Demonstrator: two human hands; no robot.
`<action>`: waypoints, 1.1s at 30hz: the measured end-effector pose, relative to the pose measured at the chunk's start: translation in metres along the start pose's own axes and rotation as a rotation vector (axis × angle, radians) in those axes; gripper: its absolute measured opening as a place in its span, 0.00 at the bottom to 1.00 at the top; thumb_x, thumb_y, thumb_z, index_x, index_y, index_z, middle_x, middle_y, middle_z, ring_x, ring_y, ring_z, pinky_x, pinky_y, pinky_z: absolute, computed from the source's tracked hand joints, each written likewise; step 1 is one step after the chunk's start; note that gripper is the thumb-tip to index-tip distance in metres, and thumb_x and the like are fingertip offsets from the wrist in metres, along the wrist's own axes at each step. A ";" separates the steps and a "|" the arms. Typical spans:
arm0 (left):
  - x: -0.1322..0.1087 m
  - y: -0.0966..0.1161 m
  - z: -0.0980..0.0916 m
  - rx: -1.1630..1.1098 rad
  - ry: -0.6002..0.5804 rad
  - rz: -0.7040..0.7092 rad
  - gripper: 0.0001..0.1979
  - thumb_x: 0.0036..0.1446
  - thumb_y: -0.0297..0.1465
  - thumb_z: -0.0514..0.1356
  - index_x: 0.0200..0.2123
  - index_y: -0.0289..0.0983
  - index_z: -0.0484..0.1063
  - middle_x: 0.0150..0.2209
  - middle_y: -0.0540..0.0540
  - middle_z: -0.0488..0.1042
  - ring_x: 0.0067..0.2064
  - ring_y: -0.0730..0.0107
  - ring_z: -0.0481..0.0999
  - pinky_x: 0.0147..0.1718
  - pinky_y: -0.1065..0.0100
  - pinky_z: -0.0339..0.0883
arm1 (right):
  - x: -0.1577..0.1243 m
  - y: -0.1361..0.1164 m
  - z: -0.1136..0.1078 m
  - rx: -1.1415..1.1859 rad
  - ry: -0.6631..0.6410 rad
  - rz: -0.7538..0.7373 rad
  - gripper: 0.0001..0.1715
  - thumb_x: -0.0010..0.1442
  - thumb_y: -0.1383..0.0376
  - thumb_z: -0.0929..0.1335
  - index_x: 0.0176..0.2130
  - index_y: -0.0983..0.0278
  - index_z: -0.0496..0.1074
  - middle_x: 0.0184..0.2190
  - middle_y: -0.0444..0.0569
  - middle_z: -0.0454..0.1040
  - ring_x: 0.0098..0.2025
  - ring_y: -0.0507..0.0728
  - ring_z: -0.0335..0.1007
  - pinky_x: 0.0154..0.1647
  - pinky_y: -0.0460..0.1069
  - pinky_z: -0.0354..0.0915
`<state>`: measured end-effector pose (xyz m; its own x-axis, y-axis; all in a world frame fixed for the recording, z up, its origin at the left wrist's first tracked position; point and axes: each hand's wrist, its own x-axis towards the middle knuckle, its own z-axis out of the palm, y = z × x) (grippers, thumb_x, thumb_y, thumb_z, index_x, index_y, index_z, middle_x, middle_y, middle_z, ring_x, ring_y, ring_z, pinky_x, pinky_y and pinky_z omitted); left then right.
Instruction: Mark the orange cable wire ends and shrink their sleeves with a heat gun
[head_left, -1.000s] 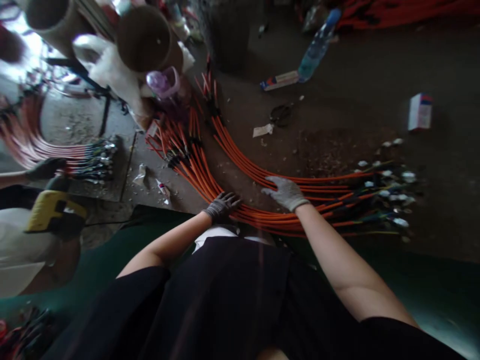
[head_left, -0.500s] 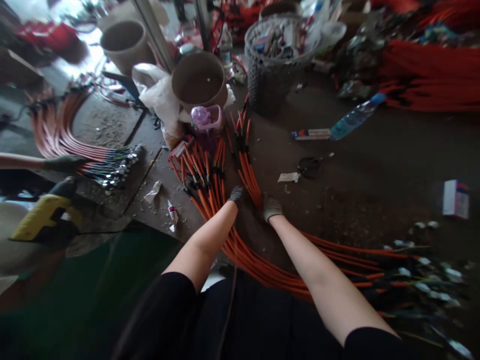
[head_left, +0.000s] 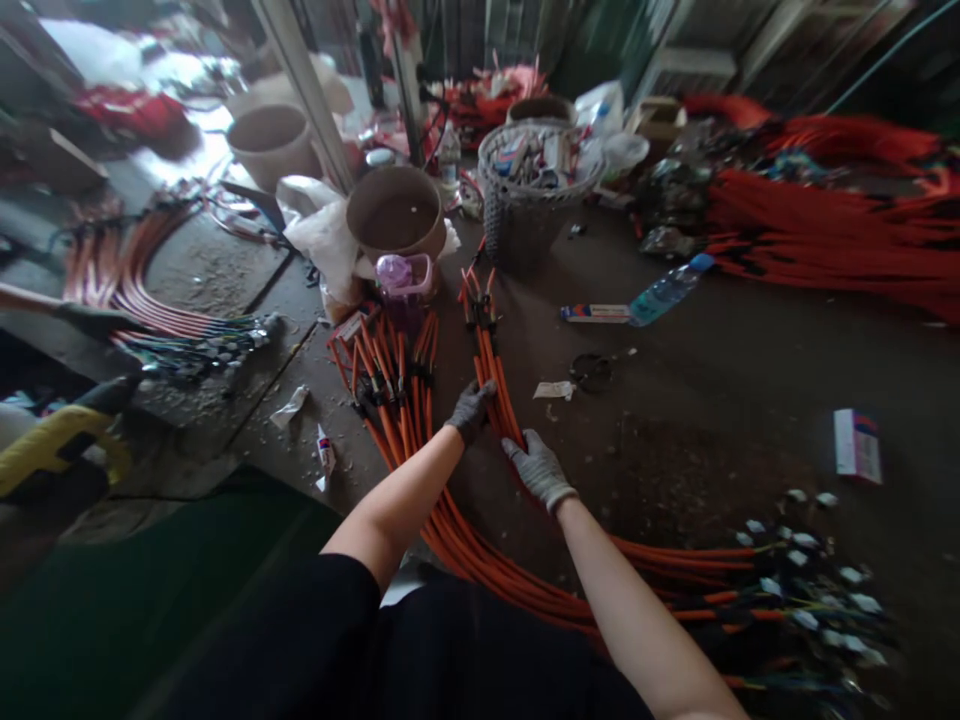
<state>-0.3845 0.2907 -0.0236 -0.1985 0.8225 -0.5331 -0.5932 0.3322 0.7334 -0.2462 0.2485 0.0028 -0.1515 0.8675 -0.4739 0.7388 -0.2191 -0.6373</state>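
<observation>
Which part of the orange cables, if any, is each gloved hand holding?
The left hand closes its fingers over the middle of the orange cable bundle; the right hand touches the bundle's side with its fingers, but a grip there cannot be told.

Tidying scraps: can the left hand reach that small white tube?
Probably yes: the left hand rests on the orange cables, and the small white tube lies just beyond them, nothing else between.

The floor [head_left: 720,470] holds orange cable bundles [head_left: 510,590], a water bottle [head_left: 666,290] and a carton [head_left: 857,446].

Left hand [head_left: 471,412] in dark grey knit glove [head_left: 474,405], right hand [head_left: 538,468] in pale grey knit glove [head_left: 534,462], black short-sleeved top [head_left: 285,630]
</observation>
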 end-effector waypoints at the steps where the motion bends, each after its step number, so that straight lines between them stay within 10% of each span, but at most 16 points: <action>1: -0.014 0.007 -0.002 0.006 -0.043 0.027 0.30 0.31 0.45 0.78 0.37 0.36 0.77 0.30 0.50 0.77 0.34 0.71 0.75 0.38 0.71 0.69 | -0.003 -0.006 -0.003 0.060 0.014 -0.038 0.22 0.61 0.52 0.67 0.48 0.64 0.73 0.38 0.54 0.80 0.41 0.60 0.77 0.42 0.51 0.69; 7: -0.082 0.037 -0.012 0.028 -0.206 0.133 0.33 0.29 0.48 0.78 0.36 0.32 0.79 0.27 0.50 0.77 0.30 0.74 0.73 0.33 0.72 0.66 | -0.027 -0.049 -0.005 0.357 0.106 -0.297 0.31 0.57 0.41 0.65 0.39 0.64 0.76 0.31 0.50 0.80 0.35 0.58 0.76 0.37 0.51 0.72; 12: -0.097 0.061 0.007 -0.146 -0.200 0.248 0.35 0.32 0.54 0.75 0.41 0.39 0.79 0.34 0.47 0.80 0.39 0.64 0.80 0.36 0.70 0.71 | -0.080 -0.044 0.005 0.378 0.284 -0.403 0.21 0.57 0.46 0.66 0.33 0.60 0.75 0.30 0.50 0.78 0.34 0.60 0.74 0.41 0.55 0.73; 16: -0.107 0.101 0.025 -0.163 -0.317 0.206 0.36 0.47 0.62 0.63 0.47 0.41 0.77 0.42 0.41 0.81 0.44 0.56 0.81 0.37 0.64 0.74 | -0.109 -0.030 0.021 0.287 0.407 -0.527 0.12 0.54 0.56 0.69 0.38 0.59 0.74 0.48 0.57 0.76 0.49 0.65 0.75 0.52 0.60 0.72; 21: -0.124 0.134 0.038 -0.155 -0.264 0.372 0.34 0.49 0.54 0.68 0.53 0.39 0.73 0.36 0.45 0.80 0.35 0.65 0.80 0.34 0.68 0.73 | -0.112 -0.040 0.033 0.269 0.479 -0.565 0.12 0.62 0.57 0.63 0.39 0.60 0.71 0.45 0.57 0.77 0.47 0.60 0.75 0.50 0.57 0.73; 28: -0.141 0.168 0.035 -0.111 -0.411 0.457 0.24 0.48 0.47 0.69 0.42 0.37 0.76 0.31 0.48 0.79 0.31 0.68 0.78 0.33 0.69 0.73 | -0.100 -0.057 0.046 0.295 0.602 -0.560 0.17 0.65 0.57 0.58 0.31 0.60 0.69 0.26 0.51 0.74 0.28 0.59 0.70 0.36 0.55 0.72; 33: -0.138 0.207 0.037 0.140 -0.497 0.466 0.23 0.40 0.46 0.75 0.30 0.36 0.73 0.22 0.51 0.73 0.26 0.70 0.76 0.28 0.69 0.73 | -0.112 -0.055 0.047 0.284 0.645 -0.540 0.16 0.65 0.57 0.58 0.36 0.61 0.69 0.35 0.57 0.78 0.35 0.60 0.74 0.42 0.57 0.72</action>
<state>-0.4510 0.2632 0.2176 -0.0077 0.9966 0.0826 -0.4203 -0.0782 0.9040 -0.3008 0.1426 0.0620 0.0308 0.9484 0.3155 0.4701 0.2649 -0.8419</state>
